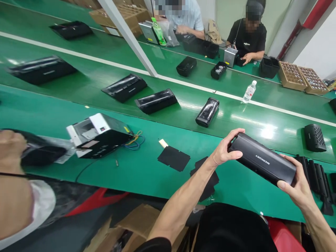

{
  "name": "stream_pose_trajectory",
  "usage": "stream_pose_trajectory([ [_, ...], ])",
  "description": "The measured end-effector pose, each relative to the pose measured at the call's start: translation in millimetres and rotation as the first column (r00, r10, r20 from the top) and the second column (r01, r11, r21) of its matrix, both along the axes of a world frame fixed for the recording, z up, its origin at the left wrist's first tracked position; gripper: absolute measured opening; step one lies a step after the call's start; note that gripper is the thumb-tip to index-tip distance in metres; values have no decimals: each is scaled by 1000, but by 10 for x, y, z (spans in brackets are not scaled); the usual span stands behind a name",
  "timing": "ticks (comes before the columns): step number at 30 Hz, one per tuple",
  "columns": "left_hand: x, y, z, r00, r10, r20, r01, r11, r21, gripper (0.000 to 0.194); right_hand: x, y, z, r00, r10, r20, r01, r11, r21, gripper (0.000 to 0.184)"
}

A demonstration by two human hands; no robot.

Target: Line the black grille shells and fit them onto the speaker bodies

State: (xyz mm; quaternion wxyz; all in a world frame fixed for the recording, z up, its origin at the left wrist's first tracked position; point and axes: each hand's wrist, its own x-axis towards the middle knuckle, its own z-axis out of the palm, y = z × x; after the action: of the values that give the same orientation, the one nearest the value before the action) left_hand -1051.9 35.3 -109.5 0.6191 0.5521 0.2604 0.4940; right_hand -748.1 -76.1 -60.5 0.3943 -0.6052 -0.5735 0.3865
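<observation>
Between my two hands is a long black speaker (262, 158) marked "MERKURY", held up at a tilt above the green bench. My left hand (226, 148) is closed on its left end, with the thumb at the front edge. Around the right end wraps my right hand (296, 183), its thumb low on the front. On the bench below lie a flat black die-cut sheet (174, 158) and a loose pile of similar black sheets (207, 182), partly hidden by my left forearm. Several black strip-like parts (316, 175) lie beyond my right hand.
On the green conveyor (183, 113) sit several black speakers, one (208, 112) straight ahead. A boxy machine (101, 134) stands left, near a co-worker's arm (13, 199). Two people work across the line. A water bottle (249, 92) stands on the conveyor, and a slanted white post (128, 36) rises behind.
</observation>
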Motion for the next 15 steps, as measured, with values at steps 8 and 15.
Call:
stream_pose_trajectory([
  [8,-4,-56,23,993,56,-103,-55,998,14,92,61,124,23,999,49,9,-49,999,14,81],
  [15,-48,-73,64,994,65,-83,-62,997,40,98,14,110,119,998,66,-9,-66,998,7,103],
])
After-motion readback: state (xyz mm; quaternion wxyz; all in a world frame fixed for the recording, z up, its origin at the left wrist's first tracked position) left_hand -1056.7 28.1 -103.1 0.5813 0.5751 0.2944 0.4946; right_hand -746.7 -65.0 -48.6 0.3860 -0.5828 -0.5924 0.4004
